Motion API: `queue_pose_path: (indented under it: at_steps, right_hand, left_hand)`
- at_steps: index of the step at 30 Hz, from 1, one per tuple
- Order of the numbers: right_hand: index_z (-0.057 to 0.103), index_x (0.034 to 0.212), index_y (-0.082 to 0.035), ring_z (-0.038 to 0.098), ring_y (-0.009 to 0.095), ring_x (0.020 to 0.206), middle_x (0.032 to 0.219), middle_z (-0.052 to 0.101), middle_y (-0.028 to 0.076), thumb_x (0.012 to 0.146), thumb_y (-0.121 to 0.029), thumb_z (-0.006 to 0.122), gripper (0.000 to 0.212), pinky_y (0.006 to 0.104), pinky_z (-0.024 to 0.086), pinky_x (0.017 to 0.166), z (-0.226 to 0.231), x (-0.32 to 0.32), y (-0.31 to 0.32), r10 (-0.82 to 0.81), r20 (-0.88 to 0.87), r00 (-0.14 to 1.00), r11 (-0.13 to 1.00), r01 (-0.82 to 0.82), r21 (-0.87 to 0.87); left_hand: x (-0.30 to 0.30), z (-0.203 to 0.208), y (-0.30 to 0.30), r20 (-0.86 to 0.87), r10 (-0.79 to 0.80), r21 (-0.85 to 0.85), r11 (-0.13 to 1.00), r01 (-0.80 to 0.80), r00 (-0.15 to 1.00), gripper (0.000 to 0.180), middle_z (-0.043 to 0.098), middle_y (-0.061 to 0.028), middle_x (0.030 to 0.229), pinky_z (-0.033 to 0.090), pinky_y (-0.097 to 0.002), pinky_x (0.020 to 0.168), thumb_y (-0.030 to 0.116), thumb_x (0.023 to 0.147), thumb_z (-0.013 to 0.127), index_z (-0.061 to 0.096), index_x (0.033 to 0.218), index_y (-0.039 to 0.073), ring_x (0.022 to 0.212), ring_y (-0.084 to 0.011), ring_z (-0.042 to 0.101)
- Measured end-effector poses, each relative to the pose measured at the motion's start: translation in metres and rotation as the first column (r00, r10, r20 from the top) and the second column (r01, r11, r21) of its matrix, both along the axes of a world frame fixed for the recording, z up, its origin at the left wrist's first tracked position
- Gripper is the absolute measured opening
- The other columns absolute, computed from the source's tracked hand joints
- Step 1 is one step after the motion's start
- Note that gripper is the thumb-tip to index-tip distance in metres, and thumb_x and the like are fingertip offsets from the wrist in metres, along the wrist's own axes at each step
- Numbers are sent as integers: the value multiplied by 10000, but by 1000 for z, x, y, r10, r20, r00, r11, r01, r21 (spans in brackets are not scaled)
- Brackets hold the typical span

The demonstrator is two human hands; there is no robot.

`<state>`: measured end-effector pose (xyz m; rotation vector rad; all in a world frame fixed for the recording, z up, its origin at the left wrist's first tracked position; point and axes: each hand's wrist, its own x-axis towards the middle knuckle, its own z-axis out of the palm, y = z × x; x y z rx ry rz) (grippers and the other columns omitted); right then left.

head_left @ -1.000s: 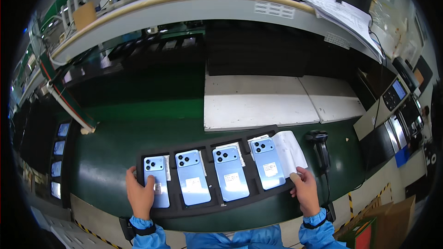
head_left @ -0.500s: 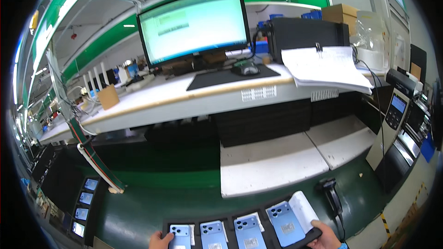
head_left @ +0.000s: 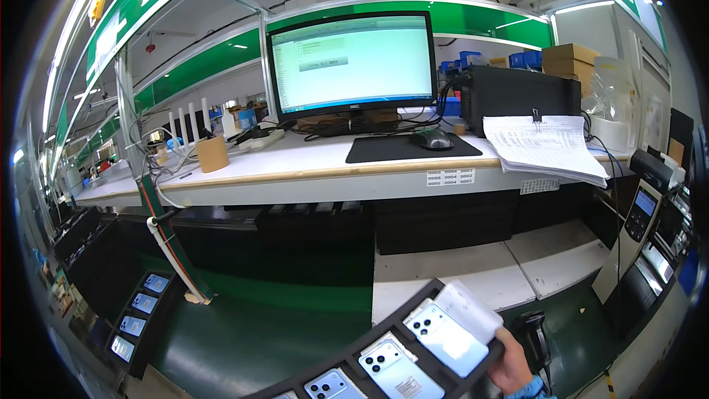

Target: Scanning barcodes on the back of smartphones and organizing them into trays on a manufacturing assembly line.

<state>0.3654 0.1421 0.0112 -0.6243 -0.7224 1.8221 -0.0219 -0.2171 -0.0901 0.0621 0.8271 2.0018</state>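
Note:
My right hand grips the right end of a black phone tray, fingers closed on its edge. The tray slants, its right end farther up in the view than its left. In its slots lie light blue smartphones, backs up: one near my hand, one in the middle and one lower left, with a sliver of another at the bottom edge. A white paper or film piece lies beside the rightmost phone, near my fingers. The tray's left end is cut off below, and my left hand is out of view.
A handheld scanner stands just beyond my right hand. Another black tray with several phones lies at the far left. Ahead, a white workbench carries a monitor, mouse and clipped papers. White boards sit beneath it.
The tray has turned, its right end rising in the view and its left end dropping out at the bottom. My left hand has left the view. The whole view has shifted.

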Motion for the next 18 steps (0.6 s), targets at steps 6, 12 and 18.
queue_pose_path:
  at_steps: [6, 12, 18]
  right_hand:
    - [612, 1279, 53, 697, 246, 1031, 1178, 697, 147, 1020, -253, 628, 402, 389, 579, 925, 10, -85, 87, -64, 202, 977, 998, 58, 38]
    - [531, 1356, 77, 684, 247, 1079, 1218, 679, 187, 982, -260, 683, 526, 369, 567, 961, 30, -168, 79, 406, 279, 870, 904, -427, 16]
    - [195, 1610, 42, 570, 240, 1289, 1440, 533, 205, 1007, -246, 661, 815, 370, 503, 1068, 41, -144, 3, 675, 333, 659, 725, -677, -130]
  left_hand:
    - [26, -34, 6, 127, -161, -28, 986, 166, 979, 1299, 474, -267, 1527, 420, -507, 1163, 995, 784, 300, 388, 1539, -59, 1349, -424, 522]
    - [50, -8, 33, 96, -287, 62, 957, 282, 953, 926, 558, -242, 1455, 448, -503, 1150, 653, 902, 572, 464, 1480, -62, 1323, -390, 560]
    - [66, 11, 47, -41, -401, 26, 915, 402, 915, 795, 589, -231, 1426, 454, -497, 1147, 486, 905, 656, 492, 1455, -63, 1312, -376, 574]
